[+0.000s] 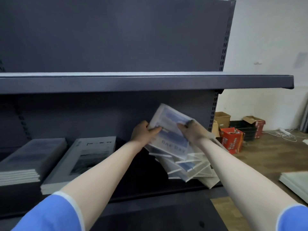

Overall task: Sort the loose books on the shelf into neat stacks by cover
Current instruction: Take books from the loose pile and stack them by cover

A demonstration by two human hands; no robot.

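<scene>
Held book: blue-and-white book (pixel 170 130), tilted, raised above loose pile (pixel 190 167) at the shelf's right end.
Left hand (pixel 143 132): thumb curled over the cover's left edge.
Right hand (pixel 193 130): fingers curled on its right edge.
Sorted stacks: grey stack (pixel 26 160) and photo-cover stack (pixel 80 164), left.
Surroundings: dark shelf (pixel 146 84); red box (pixel 231 139) on floor.

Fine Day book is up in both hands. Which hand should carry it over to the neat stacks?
Left, probably. The left hand grips the Fine Day book on the side facing the neat stacks. The right hand holds the far edge above the loose pile and would have to cross over.
</scene>
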